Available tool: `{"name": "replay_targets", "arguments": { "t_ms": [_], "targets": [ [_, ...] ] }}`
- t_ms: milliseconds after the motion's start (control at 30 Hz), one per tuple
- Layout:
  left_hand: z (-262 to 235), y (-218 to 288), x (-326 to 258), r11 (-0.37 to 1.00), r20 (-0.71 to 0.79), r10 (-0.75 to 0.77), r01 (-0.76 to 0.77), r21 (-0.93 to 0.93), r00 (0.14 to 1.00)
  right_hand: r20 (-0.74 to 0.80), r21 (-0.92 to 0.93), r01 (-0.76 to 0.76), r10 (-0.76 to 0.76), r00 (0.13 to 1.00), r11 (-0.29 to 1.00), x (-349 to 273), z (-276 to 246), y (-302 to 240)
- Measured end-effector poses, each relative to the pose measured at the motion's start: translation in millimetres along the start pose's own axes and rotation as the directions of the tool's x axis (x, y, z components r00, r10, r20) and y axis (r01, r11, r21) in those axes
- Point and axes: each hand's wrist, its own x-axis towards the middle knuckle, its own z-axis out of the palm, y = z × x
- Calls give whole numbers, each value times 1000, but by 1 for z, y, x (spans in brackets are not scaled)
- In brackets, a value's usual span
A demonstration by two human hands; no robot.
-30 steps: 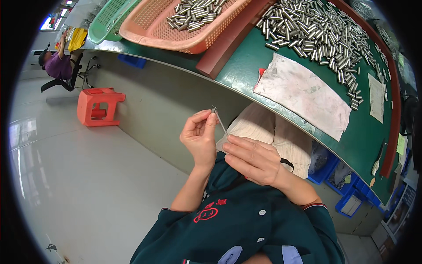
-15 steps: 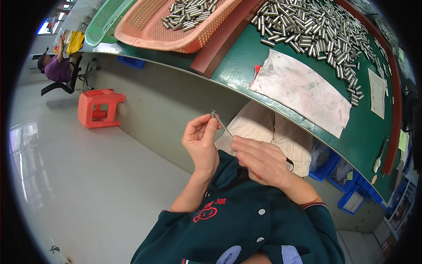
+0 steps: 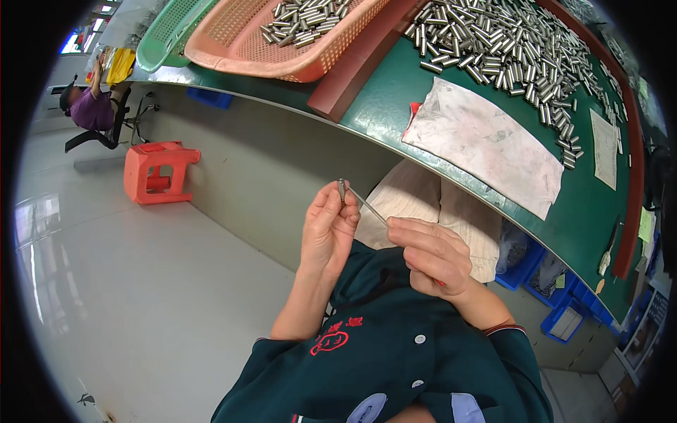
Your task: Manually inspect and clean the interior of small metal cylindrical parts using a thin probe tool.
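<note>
In front of my body, above my lap, my left hand [image 3: 330, 218] pinches a small shiny metal cylinder [image 3: 342, 189] upright between its fingertips. My right hand [image 3: 434, 255] is closed round a thin metal rod [image 3: 371, 210], which slants up toward the cylinder. The rod's tip is close beside the cylinder; whether they touch I cannot tell. A bit of red shows under my right palm, and the rod's rear end is hidden there. On the green table lies a heap of similar metal cylinders [image 3: 508, 53], beyond a stained white cloth [image 3: 486, 144].
A pink plastic basket [image 3: 233, 49] with more cylinders stands at the table's left, beside a green basket [image 3: 159, 42]. Red-brown bars [image 3: 352, 74] border the heap. Blue bins [image 3: 564, 317] sit under the table. A red stool [image 3: 159, 173] and a seated person [image 3: 92, 109] are at far left.
My left hand has turned, exposing more of the cylinder. My right hand has shifted slightly right and down, its fingers more curled, with the rod still in it.
</note>
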Motion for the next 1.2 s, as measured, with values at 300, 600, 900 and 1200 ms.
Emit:
{"name": "replay_targets", "arguments": {
  "t_ms": [300, 600, 900, 1200],
  "targets": [
    [-3, -2, 1, 1000, 13, -30, 30, 3, 999, -20, 3, 0, 0, 1000, 1000, 0, 3, 0],
    [-9, -3, -2, 995, 95, -55, 47, 85, 994, -32, -12, -8, 8, 999, 1000, -2, 0, 3],
    [-12, -4, 1, 999, 86, -19, 21, -24, 996, -7, -25, -55, 55, 998, 998, -3, 2, 0],
    [-19, 1, 7, 984, 136, 55, -31, -174, 989, -53, 118, -34, 40, 998, 992, -4, 1, 0]
  ]
}}
